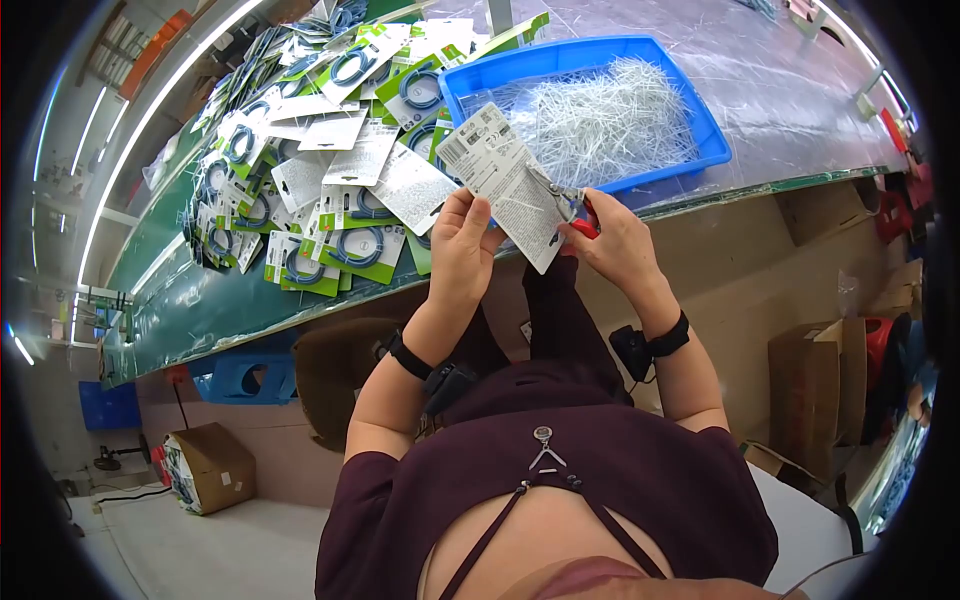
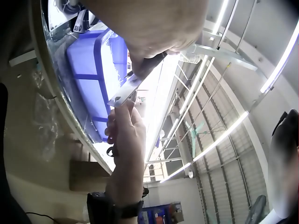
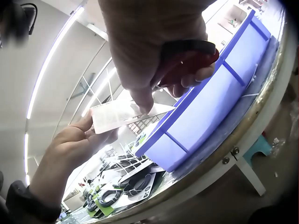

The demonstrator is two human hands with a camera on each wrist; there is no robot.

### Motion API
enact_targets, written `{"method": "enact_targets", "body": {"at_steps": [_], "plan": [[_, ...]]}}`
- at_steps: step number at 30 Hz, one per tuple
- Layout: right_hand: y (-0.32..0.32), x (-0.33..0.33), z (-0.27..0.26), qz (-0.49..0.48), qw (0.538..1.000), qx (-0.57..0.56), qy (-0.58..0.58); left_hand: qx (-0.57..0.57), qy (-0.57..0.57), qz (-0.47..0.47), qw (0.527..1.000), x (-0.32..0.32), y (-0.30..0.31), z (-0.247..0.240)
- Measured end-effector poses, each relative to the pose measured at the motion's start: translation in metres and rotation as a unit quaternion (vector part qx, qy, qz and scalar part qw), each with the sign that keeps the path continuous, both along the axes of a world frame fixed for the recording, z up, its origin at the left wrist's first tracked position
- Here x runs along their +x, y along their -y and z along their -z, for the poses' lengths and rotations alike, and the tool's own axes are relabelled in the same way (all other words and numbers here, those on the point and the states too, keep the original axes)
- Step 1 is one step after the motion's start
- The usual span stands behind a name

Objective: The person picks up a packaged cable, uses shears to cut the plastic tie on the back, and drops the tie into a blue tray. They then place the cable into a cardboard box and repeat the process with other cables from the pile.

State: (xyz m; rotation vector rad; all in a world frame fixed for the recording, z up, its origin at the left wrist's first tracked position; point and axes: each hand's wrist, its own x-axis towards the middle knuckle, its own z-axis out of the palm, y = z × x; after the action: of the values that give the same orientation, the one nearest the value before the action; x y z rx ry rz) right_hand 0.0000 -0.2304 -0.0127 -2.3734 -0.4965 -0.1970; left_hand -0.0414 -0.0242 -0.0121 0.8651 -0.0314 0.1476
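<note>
On your left you have a blue plastic stool (image 1: 222,381) beside a brown seat (image 1: 325,385), with an open carton (image 1: 222,470) on the floor. On your right stands a tall cardboard box (image 1: 800,395); your left wrist view shows tube lights (image 2: 281,60) and a ceiling fan (image 2: 194,134).

Blue bin (image 1: 708,158) walling front, card pile (image 1: 330,160) blocking left
</note>
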Motion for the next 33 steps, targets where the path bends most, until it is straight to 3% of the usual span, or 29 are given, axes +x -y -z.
{"method": "enact_targets", "body": {"at_steps": [5, 8, 12, 16, 24, 33], "plan": [[0.003, 0.002, -0.003, 0.002, 0.999, -0.027, -0.024, 0.020, -0.013, -0.008, 1.000, 0.004, 0.002, 0.005], [0.002, 0.005, -0.019, -0.012, 0.990, -0.081, -0.115, 0.035, -0.020, -0.016, 0.999, 0.004, 0.004, 0.005], [-0.004, 0.001, -0.023, -0.024, 0.999, -0.018, 0.015, 0.041, -0.031, -0.018, 0.999, 0.005, 0.007, 0.004], [-0.010, 0.003, -0.025, -0.023, 0.999, -0.021, 0.031, 0.038, -0.028, -0.007, 0.999, 0.003, 0.010, 0.005], [-0.012, 0.005, -0.034, -0.027, 0.997, -0.041, -0.066, 0.031, -0.023, 0.009, 0.999, 0.002, 0.012, 0.008], [-0.009, 0.004, -0.030, -0.049, 0.995, 0.010, -0.089, 0.025, -0.031, 0.018, 0.999, 0.004, 0.013, 0.007]]}}
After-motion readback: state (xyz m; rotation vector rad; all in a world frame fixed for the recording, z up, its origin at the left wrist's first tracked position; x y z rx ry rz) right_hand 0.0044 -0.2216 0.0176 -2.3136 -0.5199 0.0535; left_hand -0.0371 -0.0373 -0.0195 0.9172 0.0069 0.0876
